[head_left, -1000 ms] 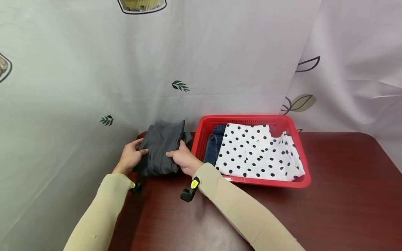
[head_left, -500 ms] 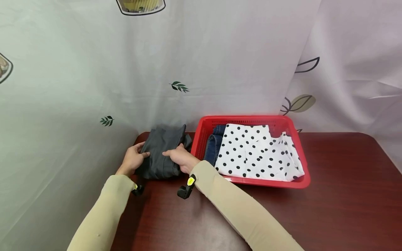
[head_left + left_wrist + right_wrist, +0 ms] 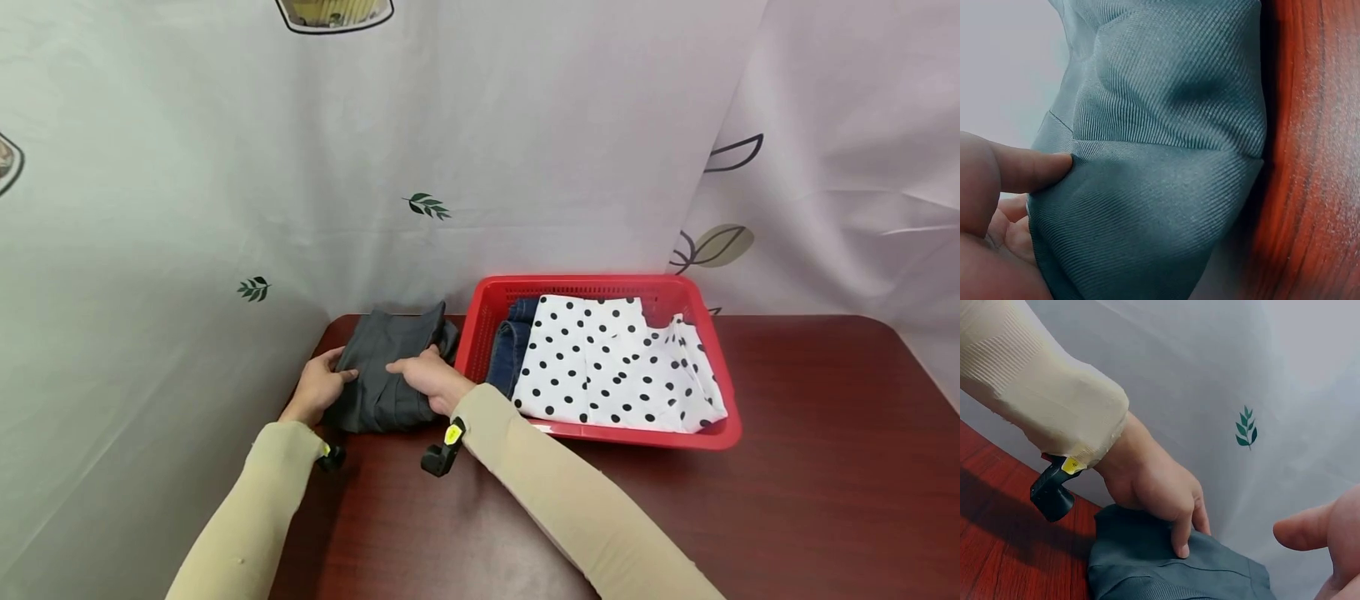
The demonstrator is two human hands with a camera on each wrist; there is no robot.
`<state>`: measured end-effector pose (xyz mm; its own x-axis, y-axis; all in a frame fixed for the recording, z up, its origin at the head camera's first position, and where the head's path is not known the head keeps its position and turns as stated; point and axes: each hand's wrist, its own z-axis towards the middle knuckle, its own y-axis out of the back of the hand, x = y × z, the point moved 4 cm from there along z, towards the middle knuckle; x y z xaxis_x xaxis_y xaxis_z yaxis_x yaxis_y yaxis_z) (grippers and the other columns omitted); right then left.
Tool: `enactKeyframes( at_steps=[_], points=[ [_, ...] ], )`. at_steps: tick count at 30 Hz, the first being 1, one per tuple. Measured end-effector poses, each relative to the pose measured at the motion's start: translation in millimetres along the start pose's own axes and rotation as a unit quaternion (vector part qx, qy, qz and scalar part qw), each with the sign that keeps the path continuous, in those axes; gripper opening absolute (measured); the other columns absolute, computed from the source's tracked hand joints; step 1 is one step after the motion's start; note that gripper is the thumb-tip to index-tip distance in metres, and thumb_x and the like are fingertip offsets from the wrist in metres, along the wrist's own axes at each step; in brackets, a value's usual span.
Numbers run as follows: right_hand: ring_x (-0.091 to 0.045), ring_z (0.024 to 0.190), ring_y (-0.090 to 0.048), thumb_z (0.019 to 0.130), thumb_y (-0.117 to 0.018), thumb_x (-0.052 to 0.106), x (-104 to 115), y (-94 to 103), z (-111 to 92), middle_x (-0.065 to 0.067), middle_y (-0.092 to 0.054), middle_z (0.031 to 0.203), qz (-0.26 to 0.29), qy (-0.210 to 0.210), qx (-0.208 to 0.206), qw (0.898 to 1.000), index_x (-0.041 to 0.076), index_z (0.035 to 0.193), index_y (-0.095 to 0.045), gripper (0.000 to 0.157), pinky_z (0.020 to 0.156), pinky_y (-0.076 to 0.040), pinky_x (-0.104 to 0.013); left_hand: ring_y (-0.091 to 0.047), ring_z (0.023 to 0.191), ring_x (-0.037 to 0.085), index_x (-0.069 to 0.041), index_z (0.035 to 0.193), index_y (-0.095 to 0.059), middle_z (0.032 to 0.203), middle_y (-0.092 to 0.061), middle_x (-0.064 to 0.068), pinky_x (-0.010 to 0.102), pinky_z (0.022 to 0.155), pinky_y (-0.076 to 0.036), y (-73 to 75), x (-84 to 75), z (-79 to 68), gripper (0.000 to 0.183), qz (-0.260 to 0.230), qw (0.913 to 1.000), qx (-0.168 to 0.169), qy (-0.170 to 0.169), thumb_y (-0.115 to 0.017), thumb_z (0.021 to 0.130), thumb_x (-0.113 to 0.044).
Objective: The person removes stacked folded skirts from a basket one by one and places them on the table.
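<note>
A folded dark grey garment [image 3: 386, 367] of ribbed cloth lies at the table's back left corner. My left hand [image 3: 318, 387] pinches its left edge; in the left wrist view the thumb [image 3: 1038, 169] lies on top of the cloth. The other left fingers are mostly hidden behind that edge. At the garment's right side is my right hand [image 3: 435, 375], its thumb extended over the cloth. In the right wrist view that thumb [image 3: 1304, 534] stands apart from the fabric, while the right fingers are out of sight.
Just right of the garment stands a red plastic basket [image 3: 716, 367]. Inside are folded blue jeans [image 3: 510, 358] and a white cloth [image 3: 600, 358] with black dots. A pale printed curtain [image 3: 525, 167] hangs behind the dark red wooden table [image 3: 825, 500].
The grey garment has come down lower and flatter onto the table. Both hands have gone down slightly with it, and the right thumb has shifted a little left.
</note>
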<state>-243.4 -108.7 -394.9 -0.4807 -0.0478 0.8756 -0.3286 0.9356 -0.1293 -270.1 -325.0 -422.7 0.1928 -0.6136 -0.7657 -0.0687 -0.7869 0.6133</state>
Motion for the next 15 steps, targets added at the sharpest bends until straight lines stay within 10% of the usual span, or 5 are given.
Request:
enactKeyframes(
  at_steps=[15],
  points=[
    [-0.037,0.151,-0.014,0.096,-0.059,0.011,-16.7,-12.7,6.3,-0.022,-0.015,0.163,-0.085,0.007,-0.107,0.991,0.005,0.161,-0.005,0.085,0.120,-0.020,-0.047,-0.039,0.137,0.046,0.007,0.155,-0.024,0.153,-0.034,0.032,0.057,0.110,-0.034,-5.2,12.0,3.5,0.059,0.012,0.9999,-0.006,0.006,-0.049,0.103,-0.004]
  ],
)
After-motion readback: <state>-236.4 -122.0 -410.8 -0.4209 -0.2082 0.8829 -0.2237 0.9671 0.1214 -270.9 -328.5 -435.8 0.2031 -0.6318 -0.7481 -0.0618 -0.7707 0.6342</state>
